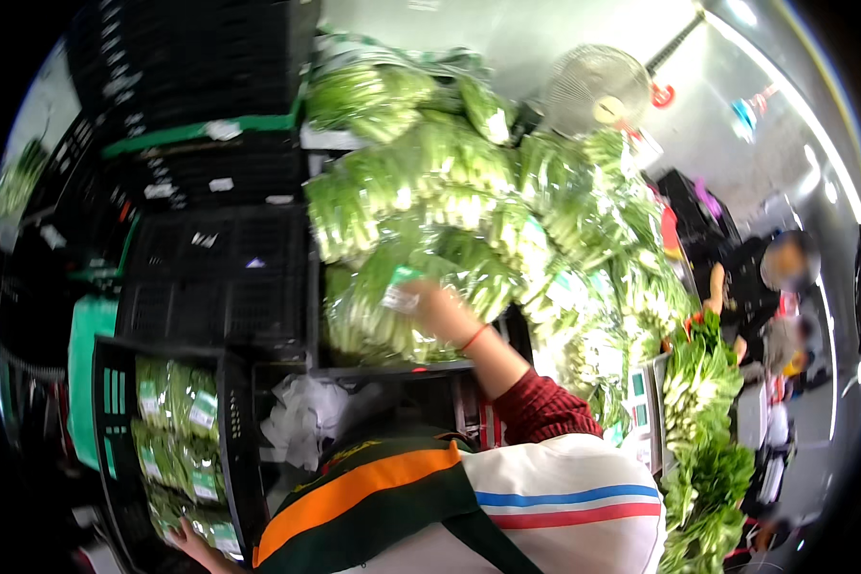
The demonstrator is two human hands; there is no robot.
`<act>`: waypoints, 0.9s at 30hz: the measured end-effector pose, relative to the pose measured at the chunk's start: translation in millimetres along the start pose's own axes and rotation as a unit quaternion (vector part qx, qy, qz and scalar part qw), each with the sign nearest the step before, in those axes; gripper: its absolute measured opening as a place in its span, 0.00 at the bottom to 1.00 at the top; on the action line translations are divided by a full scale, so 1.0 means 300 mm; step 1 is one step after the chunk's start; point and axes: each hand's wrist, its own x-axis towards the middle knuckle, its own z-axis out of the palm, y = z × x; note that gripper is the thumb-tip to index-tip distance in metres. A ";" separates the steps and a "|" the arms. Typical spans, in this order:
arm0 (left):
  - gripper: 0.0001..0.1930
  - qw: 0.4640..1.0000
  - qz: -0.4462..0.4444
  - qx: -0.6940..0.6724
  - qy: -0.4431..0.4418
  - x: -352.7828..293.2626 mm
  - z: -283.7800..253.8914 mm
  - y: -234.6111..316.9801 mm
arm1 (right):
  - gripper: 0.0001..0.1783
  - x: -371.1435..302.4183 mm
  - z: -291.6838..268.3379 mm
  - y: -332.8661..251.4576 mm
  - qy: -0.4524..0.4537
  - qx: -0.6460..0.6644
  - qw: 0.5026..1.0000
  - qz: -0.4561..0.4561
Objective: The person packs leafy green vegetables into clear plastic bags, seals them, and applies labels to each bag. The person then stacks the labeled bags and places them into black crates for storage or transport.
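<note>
Right hand (432,308) is over the bagged greens (362,320) at the near edge of the big pile, fingers at a green-and-white label (402,291). Hand is motion-blurred; can't tell if that grip is clamped on the bag or just touching.

Left hand (193,545) is at the lower left, by the nearest of the labelled packs (167,442) inside the black crate (235,430). Fingers partly cut off by view and angle; can't tell if that grip is closed on a pack.

Packs sit in rows in the crate, labels facing up. Red band (475,338) on right wrist, dark red sleeve (545,402) above it.

Crumpled white plastic (304,416) is between the crate and the pile. Stacked black crates (215,273) stand beyond, left of the pile. Fan (598,91) at the far side. Loose leafy greens (713,469) on the right, a co-worker (748,287) near their far end.
</note>
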 end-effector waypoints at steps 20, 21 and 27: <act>0.30 0.547 -0.127 -0.118 -0.819 -1.446 1.279 0.710 | 0.14 -0.159 -0.529 0.200 0.259 -0.228 0.938 -0.028; 0.30 0.520 -0.174 -0.175 -0.818 -1.456 1.309 0.704 | 0.14 -0.203 -0.469 0.109 0.224 -0.207 0.949 -0.086; 0.17 0.655 -0.318 -0.294 -0.619 -1.207 1.295 0.531 | 0.16 -0.212 -0.255 0.020 -0.015 0.126 0.983 -0.131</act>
